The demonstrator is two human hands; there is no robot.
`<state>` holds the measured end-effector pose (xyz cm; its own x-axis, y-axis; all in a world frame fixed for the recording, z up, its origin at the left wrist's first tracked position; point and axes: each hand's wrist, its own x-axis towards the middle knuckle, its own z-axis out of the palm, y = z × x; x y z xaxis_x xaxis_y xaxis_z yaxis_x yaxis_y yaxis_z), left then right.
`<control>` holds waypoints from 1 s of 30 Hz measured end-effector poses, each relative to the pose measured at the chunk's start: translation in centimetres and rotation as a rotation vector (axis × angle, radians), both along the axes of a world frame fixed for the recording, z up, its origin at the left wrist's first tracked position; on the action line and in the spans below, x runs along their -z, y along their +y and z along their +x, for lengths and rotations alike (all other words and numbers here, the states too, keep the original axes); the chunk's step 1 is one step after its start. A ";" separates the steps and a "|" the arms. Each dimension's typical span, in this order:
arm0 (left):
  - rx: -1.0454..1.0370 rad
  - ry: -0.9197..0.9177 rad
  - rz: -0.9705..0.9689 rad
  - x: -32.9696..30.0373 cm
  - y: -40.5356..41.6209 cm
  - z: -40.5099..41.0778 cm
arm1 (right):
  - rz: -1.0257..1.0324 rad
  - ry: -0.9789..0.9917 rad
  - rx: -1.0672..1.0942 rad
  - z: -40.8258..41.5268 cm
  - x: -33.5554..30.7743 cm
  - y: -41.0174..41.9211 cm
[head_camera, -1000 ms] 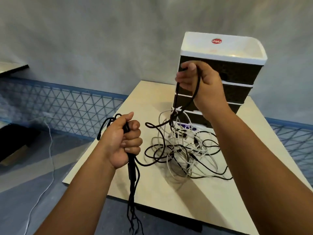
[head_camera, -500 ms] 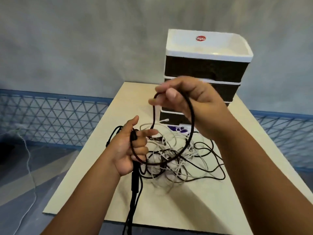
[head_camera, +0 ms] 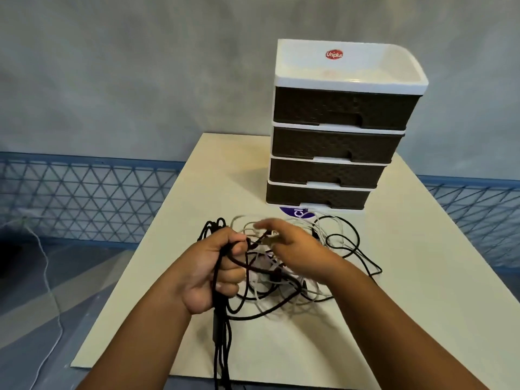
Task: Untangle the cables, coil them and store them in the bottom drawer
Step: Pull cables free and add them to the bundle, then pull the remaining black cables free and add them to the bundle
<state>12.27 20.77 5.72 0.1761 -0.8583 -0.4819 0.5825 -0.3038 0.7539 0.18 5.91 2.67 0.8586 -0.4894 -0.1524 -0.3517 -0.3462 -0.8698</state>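
Over surface [head_camera: 422,277]: left hand [head_camera: 208,268] fisted round black cable [head_camera: 218,327] loops; right hand [head_camera: 292,249] blurred, grip unclear. Tangle [head_camera: 304,277] mostly unsorted, bottom drawer [head_camera: 316,196] closed.

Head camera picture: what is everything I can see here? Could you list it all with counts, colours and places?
Flat cream tabletop: one, cream, centre, carrying everything below.
White plastic drawer unit with four dark brown woven-pattern drawers: one, at the table's far side, all drawers closed.
Round red sticker: one, on the unit's white top.
Purple label: one, on the table below the bottom drawer, partly hidden.
Tangle of thin black and white cables: number unclear, on the table in front of the unit.
Black cable bundle: one, hanging from the left hand past the table's near edge.
Blue lattice railing: behind the table, both sides.
Left hand: grips the bundle.
Right hand: blurred, its fingers at the tangle.
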 end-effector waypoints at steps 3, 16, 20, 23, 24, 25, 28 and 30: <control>0.079 0.032 -0.025 0.0 0.9 0.1 | 0.027 -0.043 0.202 1.1 -0.1 -1.7; 0.481 0.346 -0.579 -1.8 5.8 0.4 | -0.469 0.288 0.314 0.5 0.2 -5.7; 0.434 0.363 -0.639 -2.5 6.6 0.7 | -0.537 0.411 0.207 -0.2 -0.3 -4.9; 0.384 0.346 -0.618 -2.6 6.8 0.7 | -0.405 0.384 0.098 -1.8 -1.7 -1.8; 0.373 0.339 -0.608 -2.6 6.8 0.6 | -0.279 0.334 0.066 -2.6 -2.4 -0.3; 0.369 0.337 -0.599 -2.5 6.7 0.5 | -0.131 0.279 0.020 -3.5 -3.1 1.4; 0.400 0.337 -0.583 -2.4 6.5 0.1 | 0.310 0.171 -0.158 -5.8 -4.6 6.0; 0.426 0.335 -0.568 -2.2 6.4 0.0 | 0.512 0.123 -0.204 -6.3 -4.5 7.8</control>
<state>12.31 27.12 7.95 -0.3008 -0.9502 0.0818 0.7264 -0.1727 0.6652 -6.10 13.71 7.16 0.8892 -0.1526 -0.4313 -0.4310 0.0372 -0.9016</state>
